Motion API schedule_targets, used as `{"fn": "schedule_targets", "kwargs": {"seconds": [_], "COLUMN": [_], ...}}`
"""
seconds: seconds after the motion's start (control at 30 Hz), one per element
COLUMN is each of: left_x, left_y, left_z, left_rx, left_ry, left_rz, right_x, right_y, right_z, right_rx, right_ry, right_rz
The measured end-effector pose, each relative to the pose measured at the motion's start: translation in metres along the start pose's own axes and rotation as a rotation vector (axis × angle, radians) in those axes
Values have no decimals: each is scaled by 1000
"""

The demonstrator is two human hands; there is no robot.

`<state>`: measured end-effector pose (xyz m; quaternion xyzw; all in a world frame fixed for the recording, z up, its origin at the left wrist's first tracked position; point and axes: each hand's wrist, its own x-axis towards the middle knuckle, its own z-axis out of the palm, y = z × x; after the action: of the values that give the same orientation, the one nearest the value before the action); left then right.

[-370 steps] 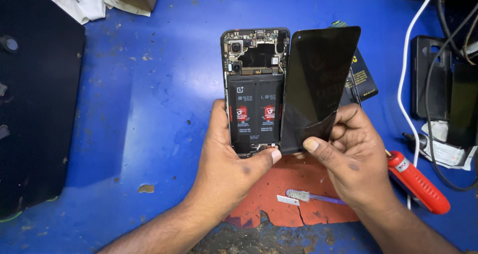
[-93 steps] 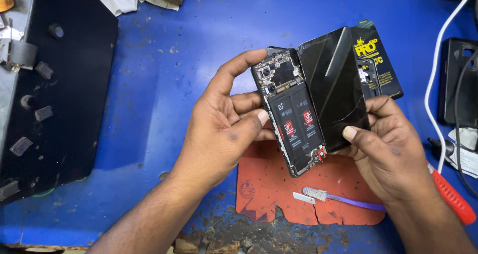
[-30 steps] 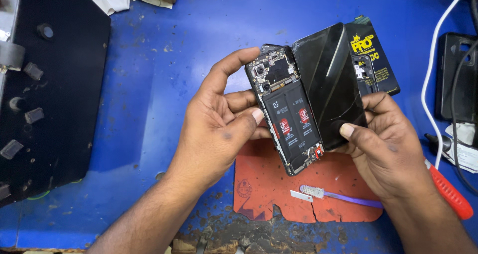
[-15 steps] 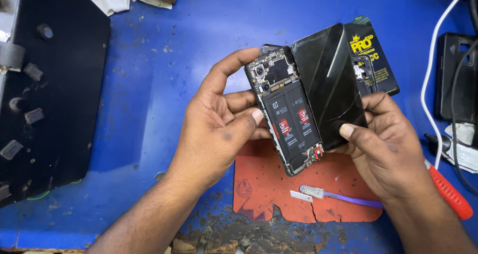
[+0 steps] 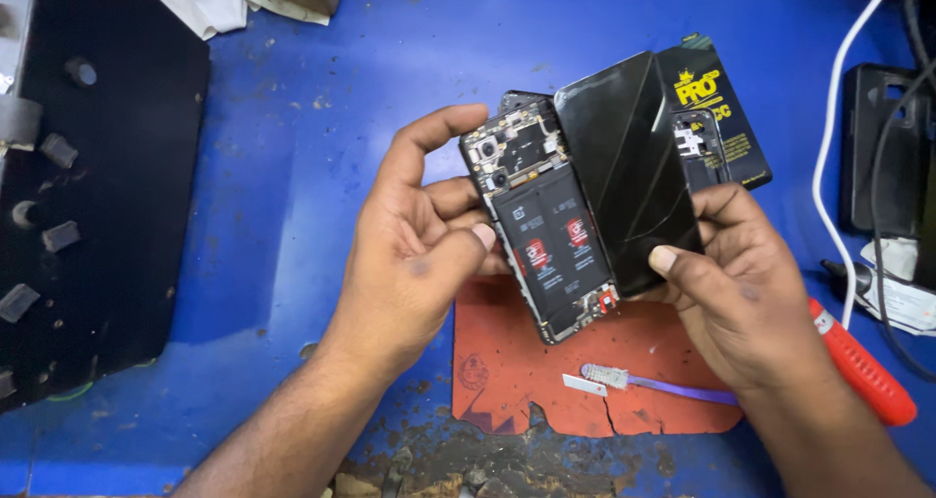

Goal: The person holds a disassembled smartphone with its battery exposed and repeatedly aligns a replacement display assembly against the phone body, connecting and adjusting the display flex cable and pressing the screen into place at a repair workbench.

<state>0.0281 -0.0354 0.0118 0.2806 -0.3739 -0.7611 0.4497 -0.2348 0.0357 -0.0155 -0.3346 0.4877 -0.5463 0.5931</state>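
above the blue workbench point(image 5: 292, 166) i hold an opened phone point(image 5: 541, 239), its battery and circuit board facing up toward me. my left hand point(image 5: 414, 254) is closed round its left edge to steady it, while my right hand point(image 5: 736, 288) pinches the glossy black back cover point(image 5: 624, 161), swung aside like a book page. below lie an orange mat point(image 5: 546, 376) and a small brush point(image 5: 653, 384).

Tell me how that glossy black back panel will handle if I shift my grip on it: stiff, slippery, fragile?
The black back panel looks thin and flat, so probably stiff yet easy to crack if flexed. Its surface shows sharp reflections, so likely slippery; the right hand pinches only its lower edge. It seems light, held beside the opened phone in the left hand.
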Motion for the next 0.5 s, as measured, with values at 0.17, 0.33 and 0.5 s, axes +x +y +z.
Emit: {"fn": "schedule_targets", "kwargs": {"seconds": [0.17, 0.33, 0.5], "left_x": [-1, -1, -4], "left_y": [-3, -7, -21], "left_z": [2, 6, 13], "left_rx": [83, 102, -18], "left_ry": [31, 58, 19], "left_rz": [59, 120, -19], "right_x": [-3, -3, -5], "right_y": [3, 5, 2], "right_z": [2, 8, 12], "right_rx": [-35, -34, -13], "right_ry": [-7, 1, 22], "right_rz": [-26, -44, -73]}}
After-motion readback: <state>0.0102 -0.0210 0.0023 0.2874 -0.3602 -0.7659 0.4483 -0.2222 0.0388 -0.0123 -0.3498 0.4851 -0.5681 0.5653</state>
